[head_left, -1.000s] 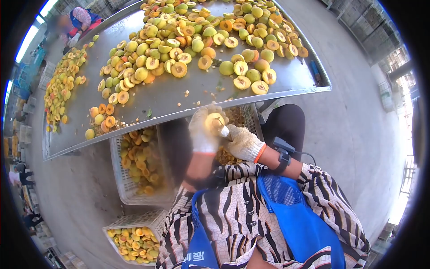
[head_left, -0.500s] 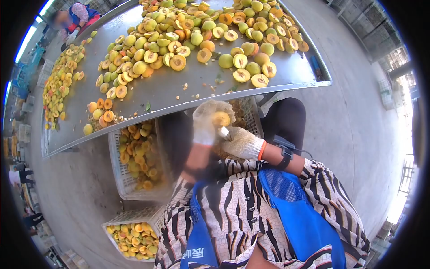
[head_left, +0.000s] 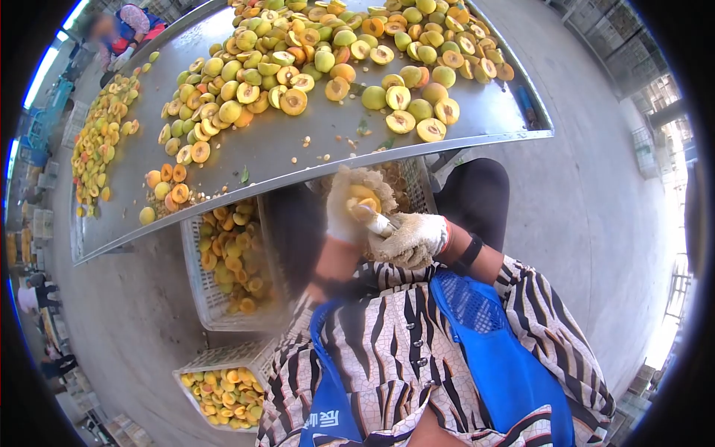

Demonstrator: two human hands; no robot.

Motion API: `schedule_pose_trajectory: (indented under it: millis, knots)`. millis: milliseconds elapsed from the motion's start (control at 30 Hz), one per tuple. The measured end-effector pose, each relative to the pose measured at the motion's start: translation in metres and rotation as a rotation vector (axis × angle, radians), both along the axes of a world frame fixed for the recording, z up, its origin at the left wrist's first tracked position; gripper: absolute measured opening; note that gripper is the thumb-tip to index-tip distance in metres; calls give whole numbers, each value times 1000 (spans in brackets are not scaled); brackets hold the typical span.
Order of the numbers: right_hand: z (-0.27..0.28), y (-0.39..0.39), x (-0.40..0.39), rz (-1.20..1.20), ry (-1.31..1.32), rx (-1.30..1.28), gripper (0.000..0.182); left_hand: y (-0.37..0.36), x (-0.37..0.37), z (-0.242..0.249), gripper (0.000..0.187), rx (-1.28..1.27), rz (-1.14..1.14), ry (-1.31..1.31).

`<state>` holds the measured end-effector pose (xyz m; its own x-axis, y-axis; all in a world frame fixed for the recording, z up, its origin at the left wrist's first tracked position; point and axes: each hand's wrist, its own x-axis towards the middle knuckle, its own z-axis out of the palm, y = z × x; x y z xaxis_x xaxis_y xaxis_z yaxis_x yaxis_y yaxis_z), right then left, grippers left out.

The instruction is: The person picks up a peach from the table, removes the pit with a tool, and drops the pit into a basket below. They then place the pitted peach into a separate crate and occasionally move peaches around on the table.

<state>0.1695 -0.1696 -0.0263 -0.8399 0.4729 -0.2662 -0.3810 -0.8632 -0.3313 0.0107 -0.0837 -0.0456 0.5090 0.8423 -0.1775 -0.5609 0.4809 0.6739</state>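
My left hand [head_left: 356,201], in a whitish work glove, is closed around a yellow-orange apricot [head_left: 365,193]. My right hand [head_left: 413,240], gloved too, grips a small hand tool [head_left: 380,225] with a white part and a bit of metal showing. The tool's end is at the lower side of the apricot; the glove and blur hide exactly how they meet. Both hands are in front of my body, just below the near edge of the metal table [head_left: 298,170]. Many whole and halved apricots [head_left: 246,82] are heaped on that table, some halves showing their pits.
Below the table, a white plastic crate [head_left: 195,279] holds apricot halves. Another crate [head_left: 216,426] of halves is nearer me at lower left. A crate [head_left: 426,195] sits partly hidden behind my hands. Another person [head_left: 132,30] works at the table's far left corner.
My right hand has turned at the wrist, and the tool has tilted against the apricot. My left hand has shifted slightly right, still holding the fruit. The apricots on the table look the same.
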Motion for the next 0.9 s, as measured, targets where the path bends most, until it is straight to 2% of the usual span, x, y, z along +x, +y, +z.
schedule_pose_trajectory:
  millis: [33, 67, 133, 200, 233, 267, 300, 333, 367, 400, 467, 533, 567, 600, 633, 667, 733, 767, 800, 867, 900]
  knots:
    - [5, -2, -3, -32, -278, 370, 22, 3, 0, 4, 27, 134, 37, 160]
    - [-7, -2, 0, -46, -303, 313, 20, 6, -3, 9, 26, 191, 53, 256]
    - [-39, 0, 10, -78, -351, 201, 16, 19, -23, 20, 26, 106, 163, 218]
    - [31, 9, 2, -70, -869, 729, 16, 25, -49, 34, 27, 181, 413, 315]
    - [32, 8, 0, -86, -997, 762, 19, 34, -72, 25, 26, 276, 546, 407]
    - [33, 7, 0, -99, -1066, 765, 21, 35, -86, 42, 24, 322, 734, 663]
    - [35, 7, -1, -116, -1092, 731, 24, 46, -113, 32, 23, 441, 824, 902]
    - [33, 7, -1, -128, -1128, 711, 26, 47, -129, 51, 22, 990, 910, 1481]
    - [26, 9, -2, -135, -1178, 708, 28, 51, -139, 55, 22, 919, 970, 1581]
    - [11, 10, -6, -123, -1321, 685, 28, 60, -146, 52, 27, 802, 974, 1484]
    - [-6, 9, -8, -254, -1225, 804, 28, 81, -140, 46, 24, 750, 952, 1272]
    - [-4, 13, -5, -258, -1198, 787, 28, 85, -84, 75, 29, 626, 756, 1028]
    - [10, 18, -4, -206, -1221, 709, 28, 100, -66, 62, 34, 682, 656, 890]
    - [17, 22, -1, -154, -1244, 633, 28, 110, -39, 70, 34, 772, 564, 1049]
    - [-9, 18, -2, -298, -1279, 740, 27, 128, -18, 63, 36, 819, 478, 1062]
    - [-1, 20, -1, -292, -1260, 681, 26, 142, 4, 69, 38, 976, 379, 1240]
    - [28, 23, 1, -280, -1223, 557, 25, 187, 38, 38, 42, 1276, 289, 1422]
    - [20, 22, 1, -263, -1240, 567, 26, 204, 56, 34, 46, 1332, 147, 1522]
    - [13, 20, 2, -246, -1257, 577, 28, 214, 72, 33, 51, 1283, 2, 1599]
    - [47, 26, 8, -174, -1221, 414, 31, 241, 89, 6, 54, 1368, -151, 1709]
    - [34, 24, 7, -222, -1262, 491, 31, 240, 94, 12, 56, 1323, -206, 1747]
